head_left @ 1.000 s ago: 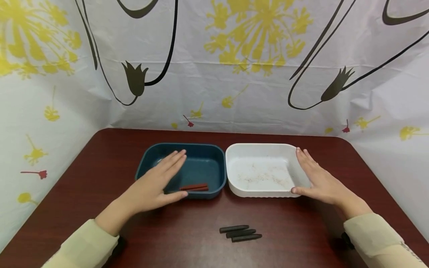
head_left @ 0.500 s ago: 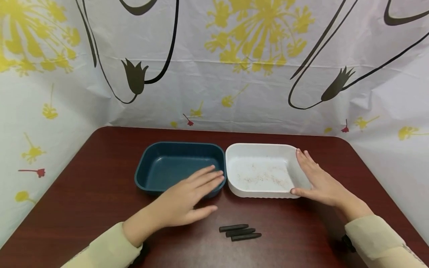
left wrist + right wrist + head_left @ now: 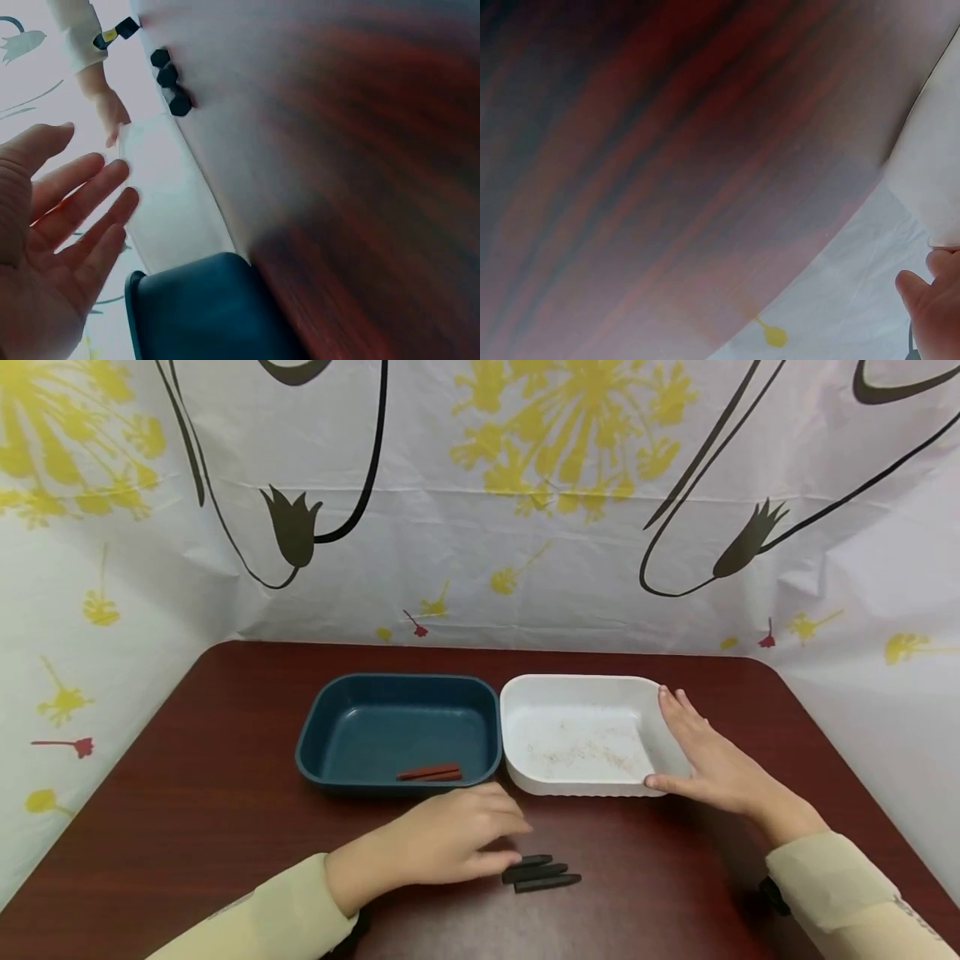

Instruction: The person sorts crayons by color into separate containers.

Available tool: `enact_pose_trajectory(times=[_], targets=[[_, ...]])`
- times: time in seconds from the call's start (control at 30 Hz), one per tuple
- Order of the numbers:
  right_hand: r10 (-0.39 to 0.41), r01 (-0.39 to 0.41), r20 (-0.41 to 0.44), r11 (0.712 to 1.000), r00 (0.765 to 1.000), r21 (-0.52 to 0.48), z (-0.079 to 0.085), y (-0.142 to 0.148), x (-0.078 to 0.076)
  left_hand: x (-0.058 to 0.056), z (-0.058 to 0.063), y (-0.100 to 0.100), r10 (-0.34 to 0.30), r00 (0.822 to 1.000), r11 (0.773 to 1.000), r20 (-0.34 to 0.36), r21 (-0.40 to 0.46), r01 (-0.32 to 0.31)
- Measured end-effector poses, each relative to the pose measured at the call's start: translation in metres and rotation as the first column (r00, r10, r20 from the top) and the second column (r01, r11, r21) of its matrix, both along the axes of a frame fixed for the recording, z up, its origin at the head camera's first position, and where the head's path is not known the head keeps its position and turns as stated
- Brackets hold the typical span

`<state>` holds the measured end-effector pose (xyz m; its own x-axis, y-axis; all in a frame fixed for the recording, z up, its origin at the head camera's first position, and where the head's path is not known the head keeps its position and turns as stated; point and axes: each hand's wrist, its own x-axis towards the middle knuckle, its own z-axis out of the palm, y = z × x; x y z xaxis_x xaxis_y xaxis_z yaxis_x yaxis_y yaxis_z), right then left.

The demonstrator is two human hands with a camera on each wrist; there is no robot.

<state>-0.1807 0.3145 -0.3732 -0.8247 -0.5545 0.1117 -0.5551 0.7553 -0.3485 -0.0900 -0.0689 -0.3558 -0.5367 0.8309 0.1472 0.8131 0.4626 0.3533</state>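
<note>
Lying at lower centre of the frame, three black sticks [image 3: 535, 872] are now neared by the left grip [image 3: 450, 837], brought over from the blue tray [image 3: 397, 687] at centre left, fingers loosely bent, nothing seen held; a turn to them is suggested. Their left ends are masked. Red sticks [image 3: 430, 772] are contained in that tray; the white tray [image 3: 577, 788], centre right, is touched by the straight-fingered right grip [image 3: 720, 770].

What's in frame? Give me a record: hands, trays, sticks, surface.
left hand: by the black sticks, gripping nothing
right hand: at white tray's right end, fingers extended
blue tray: red-brown sticks inside, near front wall
white tray: right of blue tray, specks on its floor
black sticks: three, side by side
surface: dark red-brown table
</note>
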Motion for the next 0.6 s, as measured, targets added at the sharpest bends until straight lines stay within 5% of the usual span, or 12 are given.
enact_pose_trajectory(times=[0.23, 0.47, 0.6], targets=[[-0.001, 0.002, -0.026, 1.0, 1.0, 0.027, 0.003, 0.0, 0.0, -0.011, -0.003, 0.015, -0.026, 1.0, 0.984, -0.016, -0.179, 0.022], [-0.009, 0.009, -0.008, 1.0, 1.0, 0.025, 0.002, -0.002, 0.0, -0.018, -0.007, 0.018, 0.004, 0.985, 0.974, 0.174, -0.225, 0.036], [-0.007, 0.008, -0.011, 1.0, 1.0, 0.027, 0.002, -0.003, 0.001, -0.018, -0.008, 0.018, 0.01, 0.977, 0.971, 0.212, -0.234, 0.041]])
